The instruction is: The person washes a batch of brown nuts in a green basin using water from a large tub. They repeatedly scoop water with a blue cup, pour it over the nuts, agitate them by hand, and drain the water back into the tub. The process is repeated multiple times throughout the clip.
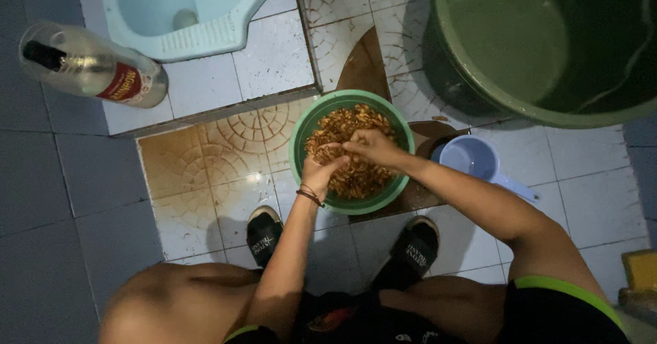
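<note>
Two hands together, left hand [320,171] and right hand [371,145] pinching brown shreds [356,176], inside green bowl [300,138]

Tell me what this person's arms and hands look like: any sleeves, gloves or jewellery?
Both arms are bare, with no sleeves or gloves. The left hand has a thin dark cord bracelet at the wrist. The right hand wears nothing visible.
</note>
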